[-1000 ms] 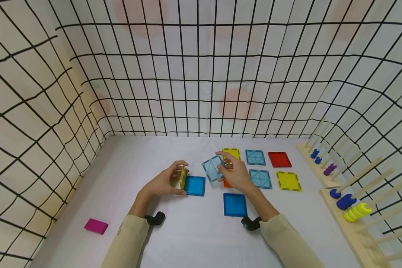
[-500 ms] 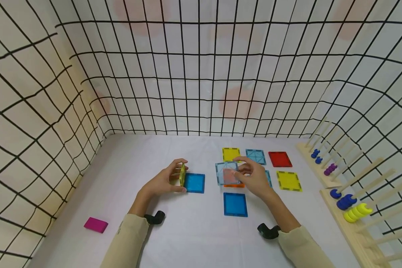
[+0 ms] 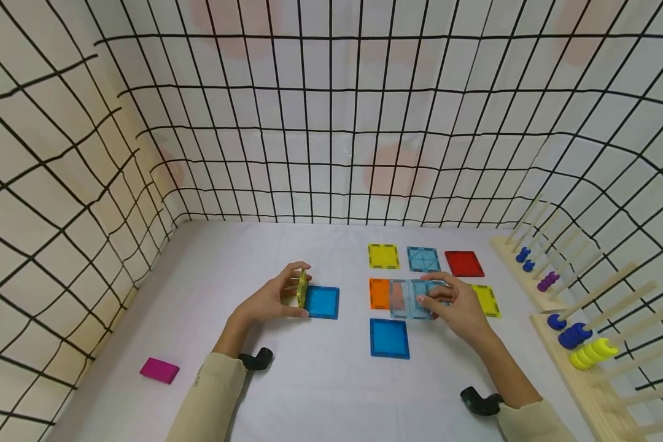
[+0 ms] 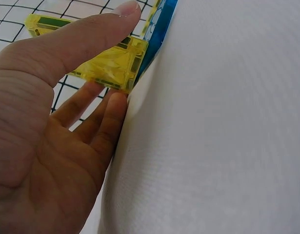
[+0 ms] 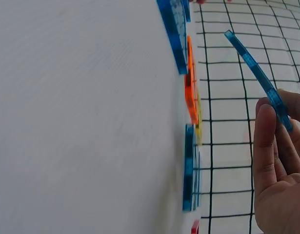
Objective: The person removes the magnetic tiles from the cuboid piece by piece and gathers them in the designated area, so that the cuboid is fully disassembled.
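Observation:
My left hand (image 3: 269,299) pinches a yellow magnetic tile (image 3: 301,290) by its edges, thumb on one side and fingertips on the other. That tile stands upright along the left edge of a blue tile (image 3: 322,303) lying flat. In the left wrist view, the thumb crosses the yellow tile (image 4: 108,68) close to the tabletop. My right hand (image 3: 460,309) grips a clear light-blue tile (image 3: 401,310) at its right edge. The right wrist view shows this light-blue tile (image 5: 257,73) tilted and raised off the table. From the head view it overlaps an orange tile (image 3: 378,294) and another light-blue tile behind it.
Flat tiles lie around the right hand: yellow (image 3: 383,256), light-blue (image 3: 423,259), red (image 3: 464,264), another yellow (image 3: 488,301) and dark blue (image 3: 389,338). A magenta block (image 3: 159,371) lies front left. Wooden peg boards (image 3: 571,380) with beads line the right; black wire mesh surrounds the table.
My right hand has carried the light-blue tile rightward, from near the blue tile to over the orange and light-blue tiles. The left hand keeps its hold on the upright yellow tile.

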Available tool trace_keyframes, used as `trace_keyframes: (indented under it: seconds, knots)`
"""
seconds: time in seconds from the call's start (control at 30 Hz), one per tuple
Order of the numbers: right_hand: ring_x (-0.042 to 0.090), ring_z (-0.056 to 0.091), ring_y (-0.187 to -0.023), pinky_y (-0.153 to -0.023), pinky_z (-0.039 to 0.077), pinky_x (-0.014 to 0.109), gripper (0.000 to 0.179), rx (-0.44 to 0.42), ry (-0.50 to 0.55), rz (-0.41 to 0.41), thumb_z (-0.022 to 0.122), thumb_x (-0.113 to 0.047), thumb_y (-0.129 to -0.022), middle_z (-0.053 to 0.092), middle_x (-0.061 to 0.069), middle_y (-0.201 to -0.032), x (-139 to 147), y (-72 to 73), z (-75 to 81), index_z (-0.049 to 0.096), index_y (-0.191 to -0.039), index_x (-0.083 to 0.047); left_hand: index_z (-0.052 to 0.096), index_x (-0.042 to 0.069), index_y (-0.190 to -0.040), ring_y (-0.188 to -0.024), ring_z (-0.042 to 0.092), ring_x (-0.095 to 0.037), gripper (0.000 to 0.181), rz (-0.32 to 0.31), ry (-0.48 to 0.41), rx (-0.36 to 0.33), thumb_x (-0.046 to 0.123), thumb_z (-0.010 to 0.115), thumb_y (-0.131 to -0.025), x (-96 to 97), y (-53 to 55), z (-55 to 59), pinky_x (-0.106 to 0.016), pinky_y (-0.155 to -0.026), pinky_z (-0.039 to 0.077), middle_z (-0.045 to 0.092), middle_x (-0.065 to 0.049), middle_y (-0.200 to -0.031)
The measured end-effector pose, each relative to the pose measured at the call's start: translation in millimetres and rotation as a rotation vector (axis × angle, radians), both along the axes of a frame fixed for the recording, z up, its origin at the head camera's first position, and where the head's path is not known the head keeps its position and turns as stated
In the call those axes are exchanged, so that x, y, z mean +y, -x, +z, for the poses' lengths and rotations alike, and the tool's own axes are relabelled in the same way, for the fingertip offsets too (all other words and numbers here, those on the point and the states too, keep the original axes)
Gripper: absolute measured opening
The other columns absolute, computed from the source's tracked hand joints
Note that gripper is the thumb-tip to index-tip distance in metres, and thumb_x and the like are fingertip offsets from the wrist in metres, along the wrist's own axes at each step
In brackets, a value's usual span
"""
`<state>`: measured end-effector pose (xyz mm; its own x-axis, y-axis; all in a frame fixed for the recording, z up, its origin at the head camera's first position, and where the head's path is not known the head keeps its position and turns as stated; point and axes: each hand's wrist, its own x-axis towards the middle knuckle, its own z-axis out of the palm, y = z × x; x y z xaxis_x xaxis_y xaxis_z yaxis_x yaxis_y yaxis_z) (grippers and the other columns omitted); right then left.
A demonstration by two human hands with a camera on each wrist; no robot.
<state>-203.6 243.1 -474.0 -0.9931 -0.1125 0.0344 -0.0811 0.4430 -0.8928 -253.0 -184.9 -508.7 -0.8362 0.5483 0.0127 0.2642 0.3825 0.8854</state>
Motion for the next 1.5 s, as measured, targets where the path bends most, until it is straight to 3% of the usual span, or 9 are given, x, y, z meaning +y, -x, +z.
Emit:
trace_keyframes:
  seconds: [0.33, 0.73, 1.07, 1.33, 1.5]
  knots:
    - [0.026, 0.06, -0.06, -0.056, 0.055, 0.029, 0.046, -0.024, -0.034, 0.01, 0.078, -0.028, -0.093, 0.073, 0.012, -0.088, 31.4, -11.8, -7.8, 0.058, -0.131, -0.01, 0.027, 0.024, -0.158, -0.144, 0.047, -0.035, 0.1, 0.007, 0.008, 0.008, 0.017, 0.09, -0.081, 0.4, -1.7, 1.8, -0.051, -0.119, 0.04, 0.049, -0.009, -0.152]
    - [0.026, 0.065, -0.065, -0.062, 0.058, 0.028, 0.052, -0.086, -0.084, 0.007, 0.08, -0.033, -0.091, 0.075, 0.009, -0.084, 52.8, -20.8, -13.7, 0.057, -0.131, -0.008, 0.027, 0.025, -0.157, -0.144, 0.046, -0.035, 0.1, 0.021, 0.015, 0.001, 0.019, 0.09, -0.08, -0.2, -1.9, -0.9, -0.052, -0.119, 0.04, 0.05, -0.006, -0.152]
    - [0.027, 0.07, -0.068, -0.069, 0.062, 0.028, 0.056, -0.198, -0.029, 0.042, 0.081, -0.029, -0.09, 0.075, 0.014, -0.088, 65.2, -24.5, -15.9, 0.055, -0.134, -0.005, 0.027, 0.025, -0.158, -0.145, 0.046, -0.035, 0.1, 0.013, 0.008, 0.002, 0.019, 0.09, -0.08, 0.6, -0.9, -0.3, -0.052, -0.119, 0.04, 0.049, -0.008, -0.153]
    - [0.029, 0.071, -0.068, -0.069, 0.063, 0.031, 0.056, -0.232, -0.031, 0.045, 0.082, -0.029, -0.089, 0.062, 0.02, -0.111, 69.1, -24.1, -22.9, 0.058, -0.133, -0.004, 0.025, 0.022, -0.158, -0.145, 0.045, -0.038, 0.1, -0.001, 0.014, 0.02, 0.02, 0.089, -0.081, 1.7, -0.7, -0.3, -0.054, -0.118, 0.039, 0.048, -0.01, -0.153]
    - [0.028, 0.069, -0.065, -0.066, 0.062, 0.03, 0.059, -0.281, -0.057, 0.034, 0.084, -0.031, -0.086, 0.059, 0.014, -0.104, 68.2, -24.6, -26.6, 0.061, -0.132, -0.003, 0.025, 0.022, -0.157, -0.144, 0.046, -0.038, 0.099, -0.002, 0.012, 0.011, 0.02, 0.089, -0.082, 2.8, -1.3, 0.3, -0.053, -0.119, 0.039, 0.048, -0.01, -0.154]
